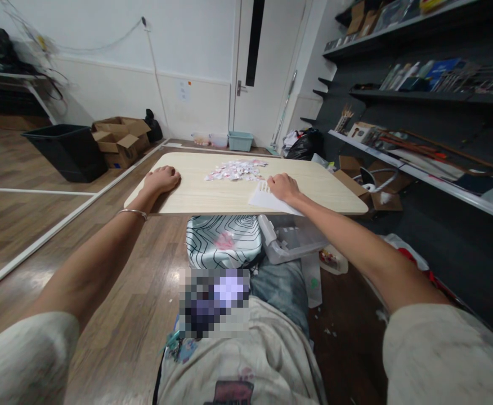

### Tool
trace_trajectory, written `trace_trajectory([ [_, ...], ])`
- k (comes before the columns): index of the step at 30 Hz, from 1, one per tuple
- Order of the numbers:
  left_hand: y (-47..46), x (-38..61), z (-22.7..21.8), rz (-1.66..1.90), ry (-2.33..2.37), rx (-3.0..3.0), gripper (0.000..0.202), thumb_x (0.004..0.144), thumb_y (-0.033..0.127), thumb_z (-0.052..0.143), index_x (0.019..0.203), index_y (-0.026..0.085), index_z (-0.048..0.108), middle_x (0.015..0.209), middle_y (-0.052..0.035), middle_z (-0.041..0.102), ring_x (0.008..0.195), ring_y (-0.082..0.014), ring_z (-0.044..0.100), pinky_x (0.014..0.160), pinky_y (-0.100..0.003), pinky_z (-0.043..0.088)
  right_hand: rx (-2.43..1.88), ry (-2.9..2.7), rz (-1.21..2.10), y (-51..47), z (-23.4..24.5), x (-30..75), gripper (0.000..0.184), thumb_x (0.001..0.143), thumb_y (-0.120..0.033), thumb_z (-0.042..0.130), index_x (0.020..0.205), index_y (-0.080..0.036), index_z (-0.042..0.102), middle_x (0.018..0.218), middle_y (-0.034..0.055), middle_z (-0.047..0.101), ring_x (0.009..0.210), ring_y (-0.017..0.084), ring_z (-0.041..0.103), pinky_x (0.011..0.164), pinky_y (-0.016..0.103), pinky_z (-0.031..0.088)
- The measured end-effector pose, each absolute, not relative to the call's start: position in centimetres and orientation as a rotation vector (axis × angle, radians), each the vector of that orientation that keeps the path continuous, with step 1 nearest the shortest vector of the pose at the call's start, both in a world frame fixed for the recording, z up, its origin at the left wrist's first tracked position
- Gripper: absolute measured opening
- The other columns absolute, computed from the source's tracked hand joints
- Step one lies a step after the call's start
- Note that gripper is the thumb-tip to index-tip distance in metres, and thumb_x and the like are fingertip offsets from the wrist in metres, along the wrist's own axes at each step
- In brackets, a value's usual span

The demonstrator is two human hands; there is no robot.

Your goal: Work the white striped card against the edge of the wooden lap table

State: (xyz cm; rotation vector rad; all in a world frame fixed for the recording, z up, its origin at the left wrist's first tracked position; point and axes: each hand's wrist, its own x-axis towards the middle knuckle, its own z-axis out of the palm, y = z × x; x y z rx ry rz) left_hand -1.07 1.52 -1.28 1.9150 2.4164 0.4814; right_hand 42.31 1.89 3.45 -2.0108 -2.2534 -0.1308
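My left hand (164,179) rests on the left part of a pale wooden tabletop (213,197), its fingers curled in; nothing shows in it. My right hand (284,187) is closed and lies over a white sheet of paper (265,198) near the front edge. Small marks or pieces in a row show on the sheet beside the knuckles. What the right fingers hold, if anything, is hidden. Between the hands, farther back, spreads a pile of small white and pinkish paper pieces (238,170).
Below the table are a patterned bag (223,247) and a clear plastic box (292,242). A blurred-out patch covers part of my lap. A black bin (67,154) and cardboard boxes (122,143) stand left. Loaded shelves (424,95) line the right wall; a door (265,73) is ahead.
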Motion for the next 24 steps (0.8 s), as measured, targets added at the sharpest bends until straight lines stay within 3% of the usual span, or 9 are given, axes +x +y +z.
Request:
trace_trajectory([
  [9, 2.2, -1.7, -1.7, 0.477, 2.409, 1.905, 0.07, 0.112, 0.057, 0.047, 0.156, 0.019, 0.086, 0.181, -0.0291, 0.078, 0.169, -0.053, 0.07, 0.14, -0.069, 0.055, -2.333, -1.832, -0.152, 4.0, 3.1, 53.0, 0.062, 0.134, -0.026, 0.042, 0.168, -0.001, 0.087, 0.167, 0.0391, 0.082, 0.164, 0.044, 0.08, 0.128, 0.045, 0.059],
  [16, 2.2, -2.0, -1.6, 0.488, 2.391, 1.899, 0.074, 0.109, 0.066, 0.05, 0.153, 0.021, 0.089, 0.169, -0.0278, 0.085, 0.164, -0.0535, 0.072, 0.137, -0.067, 0.057, -2.342, -1.758, -0.164, 4.5, 2.3, 53.2, 0.06, 0.133, -0.027, 0.044, 0.167, -0.004, 0.089, 0.167, 0.0368, 0.082, 0.16, 0.041, 0.081, 0.123, 0.042, 0.06],
  [24, 2.5, -2.3, -1.5, 0.482, 2.39, 1.925, 0.068, 0.106, 0.058, 0.055, 0.15, 0.023, 0.091, 0.161, -0.0267, 0.09, 0.159, -0.0549, 0.076, 0.132, -0.071, 0.062, -2.345, -1.729, -0.14, 4.7, 2.3, 53.3, 0.059, 0.134, -0.027, 0.045, 0.167, -0.002, 0.088, 0.169, 0.0384, 0.081, 0.16, 0.042, 0.081, 0.124, 0.042, 0.061],
])
